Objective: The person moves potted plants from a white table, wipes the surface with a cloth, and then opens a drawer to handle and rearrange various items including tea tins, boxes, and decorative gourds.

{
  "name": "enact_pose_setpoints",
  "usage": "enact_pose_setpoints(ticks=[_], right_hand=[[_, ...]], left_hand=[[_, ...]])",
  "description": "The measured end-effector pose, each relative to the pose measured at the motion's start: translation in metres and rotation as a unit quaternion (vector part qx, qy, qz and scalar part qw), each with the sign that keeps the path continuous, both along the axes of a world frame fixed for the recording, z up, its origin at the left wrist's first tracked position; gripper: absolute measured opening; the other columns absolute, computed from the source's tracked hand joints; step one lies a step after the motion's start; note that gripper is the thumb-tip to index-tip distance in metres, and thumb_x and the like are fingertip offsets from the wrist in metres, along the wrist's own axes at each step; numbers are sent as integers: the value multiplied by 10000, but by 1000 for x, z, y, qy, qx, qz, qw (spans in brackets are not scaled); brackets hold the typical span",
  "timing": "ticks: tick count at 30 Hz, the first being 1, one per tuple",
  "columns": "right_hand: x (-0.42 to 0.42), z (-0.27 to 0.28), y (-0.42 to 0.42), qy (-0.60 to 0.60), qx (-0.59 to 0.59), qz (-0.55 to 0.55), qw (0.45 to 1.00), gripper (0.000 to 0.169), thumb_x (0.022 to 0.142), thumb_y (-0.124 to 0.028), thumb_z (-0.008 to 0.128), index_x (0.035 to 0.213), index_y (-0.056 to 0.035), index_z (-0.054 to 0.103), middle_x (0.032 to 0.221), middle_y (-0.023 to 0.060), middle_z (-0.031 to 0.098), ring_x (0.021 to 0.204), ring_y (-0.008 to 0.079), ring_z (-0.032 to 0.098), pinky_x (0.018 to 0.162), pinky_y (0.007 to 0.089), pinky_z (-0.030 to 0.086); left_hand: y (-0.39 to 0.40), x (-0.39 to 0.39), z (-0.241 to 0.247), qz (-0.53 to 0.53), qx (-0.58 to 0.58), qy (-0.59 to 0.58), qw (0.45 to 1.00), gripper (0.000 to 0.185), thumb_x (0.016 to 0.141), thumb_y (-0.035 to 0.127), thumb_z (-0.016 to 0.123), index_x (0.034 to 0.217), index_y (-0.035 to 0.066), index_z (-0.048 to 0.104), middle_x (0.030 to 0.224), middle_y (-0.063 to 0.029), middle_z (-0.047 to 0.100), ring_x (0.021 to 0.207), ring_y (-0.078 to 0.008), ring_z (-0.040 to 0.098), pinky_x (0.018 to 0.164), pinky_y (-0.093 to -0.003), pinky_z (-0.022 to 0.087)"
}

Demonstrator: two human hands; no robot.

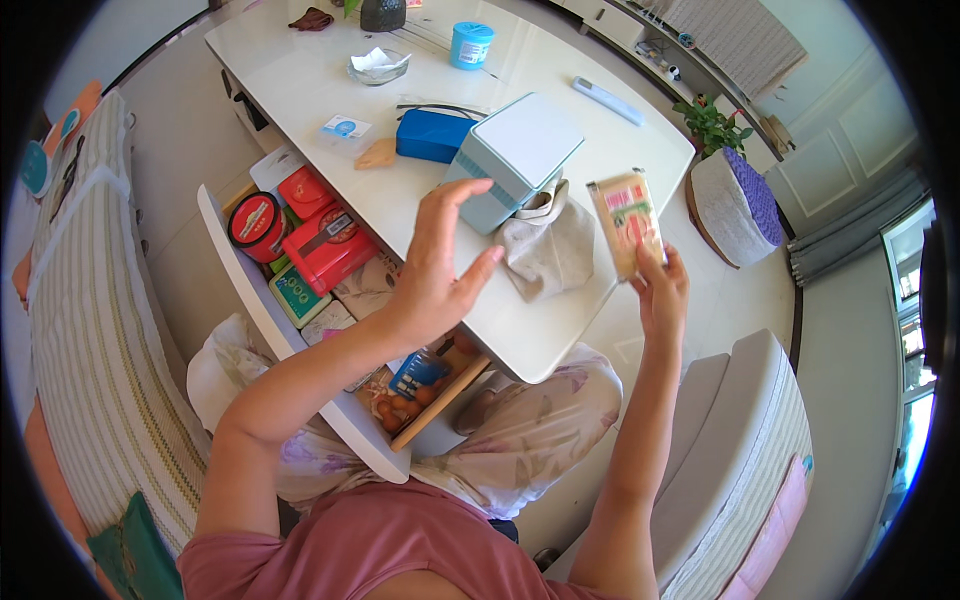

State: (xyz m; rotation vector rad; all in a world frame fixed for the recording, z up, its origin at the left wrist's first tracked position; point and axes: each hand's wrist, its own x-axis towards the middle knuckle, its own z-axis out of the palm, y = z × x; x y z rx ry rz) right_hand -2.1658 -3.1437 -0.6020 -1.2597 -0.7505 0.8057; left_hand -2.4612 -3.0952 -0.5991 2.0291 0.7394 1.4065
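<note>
My right hand [660, 281] holds a flat printed food packet [627, 221] by its lower end, beyond the right edge of the white table [525, 337]. My left hand [442, 270] is raised with thumb and fingers apart, holding nothing, just left of a light-blue box with a white lid [529, 142]. A crumpled beige cloth [551, 244] lies against that box. Left of the box are a blue case [433, 135], a pair of dark-framed glasses [442, 109], a small clear plastic box [346, 133] and a tan piece [376, 154].
An open drawer [262, 322] below the table holds a red-lidded jar [256, 225], red boxes [330, 251] and a green tin [300, 294]. Farther back stand a blue tub [472, 46], a glass dish [379, 69] and a dark vase [382, 15]. A grey sofa [727, 442] is at right.
</note>
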Motion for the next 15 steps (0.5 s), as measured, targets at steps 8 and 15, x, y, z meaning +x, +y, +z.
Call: enact_pose_setpoints(ticks=[8,15], right_hand=[[38,-14,101,-120,-139,-9,983,508,778,-210,740,1149,77,546,991,130,652,876,190,655,761,305,537],[76,-36,120,-503,-276,-104,812,538,755,-337,753,1144,2,596,980,142,666,878,311,647,823,422,515]], left_hand=[[5,-28,-11,28,-41,67,996,401,868,41,594,1253,51,486,1279,-100,515,1228,-233,474,1027,-397,368],[24,-67,-27,63,-39,84,994,314,878,53,593,1186,49,535,1207,-81,570,1163,-208,525,995,-380,390]])
